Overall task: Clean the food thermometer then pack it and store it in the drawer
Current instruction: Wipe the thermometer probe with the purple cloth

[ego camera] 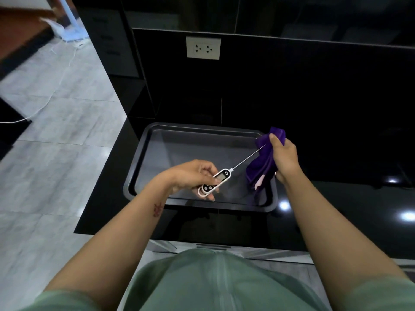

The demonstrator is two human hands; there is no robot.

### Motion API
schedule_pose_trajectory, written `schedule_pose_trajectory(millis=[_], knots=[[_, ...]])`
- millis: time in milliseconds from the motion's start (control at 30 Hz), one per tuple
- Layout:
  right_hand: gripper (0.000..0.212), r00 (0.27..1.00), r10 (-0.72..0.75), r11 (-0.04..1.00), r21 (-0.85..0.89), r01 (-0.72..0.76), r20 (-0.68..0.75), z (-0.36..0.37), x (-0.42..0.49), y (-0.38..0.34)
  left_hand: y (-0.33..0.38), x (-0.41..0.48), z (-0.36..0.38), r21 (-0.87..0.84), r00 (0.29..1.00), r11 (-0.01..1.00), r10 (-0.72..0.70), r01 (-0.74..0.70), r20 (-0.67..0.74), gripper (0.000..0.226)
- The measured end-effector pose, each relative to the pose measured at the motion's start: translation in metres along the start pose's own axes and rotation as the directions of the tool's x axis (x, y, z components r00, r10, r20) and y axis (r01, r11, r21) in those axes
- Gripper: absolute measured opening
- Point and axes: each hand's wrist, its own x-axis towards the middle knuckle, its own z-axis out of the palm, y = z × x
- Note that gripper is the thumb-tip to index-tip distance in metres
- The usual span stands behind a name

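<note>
- Purple cloth [262, 161], bunched in right hand [285, 157], meets the probe tip.
- White-and-black digital food thermometer [215, 181] is pinched in left hand [193, 176] above dark metal tray [143, 153].
- Cleaning step under way; judged next: draw cloth along probe.

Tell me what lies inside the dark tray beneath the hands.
The tray shows only bare floor where visible. The thermometer in the left hand and the purple cloth in the right hand are held above it, hiding its near-right corner.

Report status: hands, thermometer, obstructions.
Left hand grips thermometer. Right hand holds cloth at probe tip. Both over tray. Nothing obstructing.
</note>
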Motion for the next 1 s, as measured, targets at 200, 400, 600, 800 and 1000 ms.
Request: schedule_pose_trajectory(millis=[200, 400, 600, 800, 1000], knots=[[0.019, 0.998, 0.046, 0.982, 0.18, -0.051, 0.032, 0.012, -0.01, -0.002, 0.002, 0.011, 0.017, 0.007, 0.998, 0.999, 0.037, -0.037, -0.04, 0.015], [0.017, 0.995, 0.065, 0.986, 0.149, -0.076, 0.076, 0.022, -0.017, -0.005, -0.002, 0.02, 0.028, 0.052, 0.996, 0.997, 0.057, -0.054, -0.066, 0.011], [0.019, 0.999, 0.039, 0.963, 0.266, -0.033, -0.017, 0.02, -0.012, -0.009, 0.0, 0.018, 0.028, -0.086, 0.998, 0.994, 0.062, -0.063, -0.006, 0.014], [0.017, 0.998, 0.015, 0.971, 0.239, -0.001, -0.057, 0.014, -0.01, -0.01, -0.002, 0.016, 0.022, -0.043, 0.999, 0.998, 0.038, -0.038, 0.017, 0.015], [0.02, 0.999, 0.045, 0.966, 0.253, -0.047, 0.013, 0.022, -0.012, -0.007, 0.001, 0.017, 0.026, -0.116, 0.997, 0.99, 0.073, -0.074, -0.011, 0.016]])
